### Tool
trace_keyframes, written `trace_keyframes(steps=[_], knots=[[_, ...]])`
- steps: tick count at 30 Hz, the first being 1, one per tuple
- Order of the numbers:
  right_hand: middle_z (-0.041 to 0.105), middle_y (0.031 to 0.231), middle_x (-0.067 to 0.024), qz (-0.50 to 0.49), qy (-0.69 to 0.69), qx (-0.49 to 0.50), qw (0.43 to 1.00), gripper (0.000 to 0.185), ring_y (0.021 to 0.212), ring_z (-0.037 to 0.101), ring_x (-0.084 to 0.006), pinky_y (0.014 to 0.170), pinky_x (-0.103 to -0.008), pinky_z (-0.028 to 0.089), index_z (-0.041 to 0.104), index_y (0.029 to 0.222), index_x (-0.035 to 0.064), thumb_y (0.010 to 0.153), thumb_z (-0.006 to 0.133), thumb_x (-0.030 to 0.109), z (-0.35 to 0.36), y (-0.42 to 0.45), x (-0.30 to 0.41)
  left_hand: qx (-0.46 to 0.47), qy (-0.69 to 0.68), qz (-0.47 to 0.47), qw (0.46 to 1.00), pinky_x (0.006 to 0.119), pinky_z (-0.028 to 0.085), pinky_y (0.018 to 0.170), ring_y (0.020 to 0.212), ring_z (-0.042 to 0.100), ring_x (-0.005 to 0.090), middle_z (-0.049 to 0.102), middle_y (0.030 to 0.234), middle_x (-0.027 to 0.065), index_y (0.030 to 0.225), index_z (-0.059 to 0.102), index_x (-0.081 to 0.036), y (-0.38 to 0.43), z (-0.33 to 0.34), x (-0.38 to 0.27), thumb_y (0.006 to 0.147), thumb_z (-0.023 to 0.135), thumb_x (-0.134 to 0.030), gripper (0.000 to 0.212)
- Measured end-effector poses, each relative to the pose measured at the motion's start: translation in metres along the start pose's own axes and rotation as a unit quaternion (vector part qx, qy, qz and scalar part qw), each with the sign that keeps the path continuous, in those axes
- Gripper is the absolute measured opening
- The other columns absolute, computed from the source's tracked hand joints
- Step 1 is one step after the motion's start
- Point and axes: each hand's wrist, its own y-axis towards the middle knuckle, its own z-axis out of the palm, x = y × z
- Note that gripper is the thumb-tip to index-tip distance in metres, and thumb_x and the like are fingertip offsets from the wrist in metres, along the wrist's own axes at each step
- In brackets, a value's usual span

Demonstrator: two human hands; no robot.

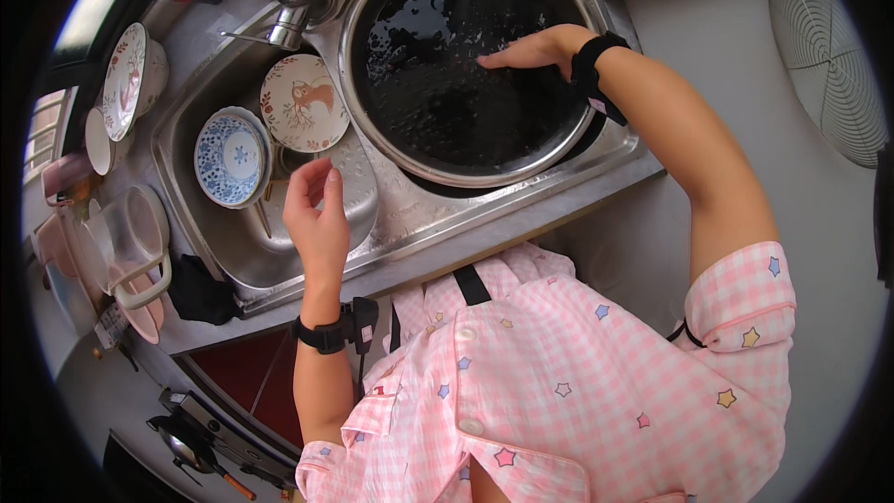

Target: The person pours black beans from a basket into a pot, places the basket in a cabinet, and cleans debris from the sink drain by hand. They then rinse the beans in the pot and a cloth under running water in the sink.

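Note:
A large round steel-rimmed basin (353,101) sits in the right-hand bowl of the sink. Its interior looks black and wet, with reflections and droplets. Over it reaches my right hand (534,52), fingers stretched out and holding nothing visible; the lower fingers blend into the dark. My left hand (318,209) hovers above the left sink bowl (209,251), empty, with loosely curled fingers and the thumb apart. Just beyond it, a patterned plate with an animal motif (305,103) leans in that bowl. Left of this are stacked blue-and-white bowls (232,157), beside chopsticks (262,219).
A chrome faucet (288,26) rises behind the sink. Patterned bowls (129,80) line the left counter, near a clear plastic pitcher (133,237) and a black cloth (202,290). A frying pan (185,443) is at lower left. At right stands a wire fan guard (827,59).

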Motion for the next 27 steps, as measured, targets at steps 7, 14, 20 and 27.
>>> trace_keyframes(steps=[7,14,20,27], knots=[[0.009,0.146,-0.0146,-0.033,0.095,0.088,0.991,0.095,0.135,0.003,-0.0318,0.104,-0.0526,0.012,0.019,0.14,0.0121,0.07,0.055,0.065,0.038,0.008,0.03,0.008,-0.028,-0.061,0.998,0.023,0.044,0.071,0.077,0.056,0.0111,0.06,0.085,0.0057,0.095,0.056,0.003,-0.013,-0.011,0.017,0.083,0.056,-0.008,0.016],[0.015,0.145,-0.0136,-0.048,0.112,0.168,0.978,0.079,0.134,0.004,-0.0306,0.099,-0.0565,0.023,0.03,0.136,0.0135,0.073,0.063,0.048,0.047,0.015,0.043,0.02,-0.022,-0.023,0.999,0.024,0.045,0.072,0.077,0.057,0.0117,0.06,0.084,0.007,0.094,0.056,0.003,-0.01,-0.001,0.007,0.083,0.056,-0.007,0.015],[0.048,0.117,-0.0093,-0.082,0.265,0.276,0.92,0.028,0.109,0.044,-0.0239,0.08,-0.0446,0.046,0.056,0.108,0.0095,0.083,0.055,0.022,0.051,0.03,0.032,0.039,-0.029,-0.022,0.999,0.02,0.042,0.073,0.08,0.054,0.0076,0.059,0.086,0.0025,0.096,0.056,0.001,-0.011,0.004,0.011,0.084,0.056,-0.007,0.014],[0.053,0.104,-0.0073,-0.125,0.378,0.326,0.857,0.025,0.088,0.053,-0.0193,0.075,-0.0398,0.048,0.056,0.106,0.0078,0.087,0.05,0.023,0.042,0.024,0.013,0.043,-0.026,-0.009,0.999,0.024,0.046,0.071,0.077,0.057,0.0117,0.06,0.084,0.007,0.093,0.057,0.003,-0.013,0.012,0.011,0.082,0.056,-0.005,0.014]])
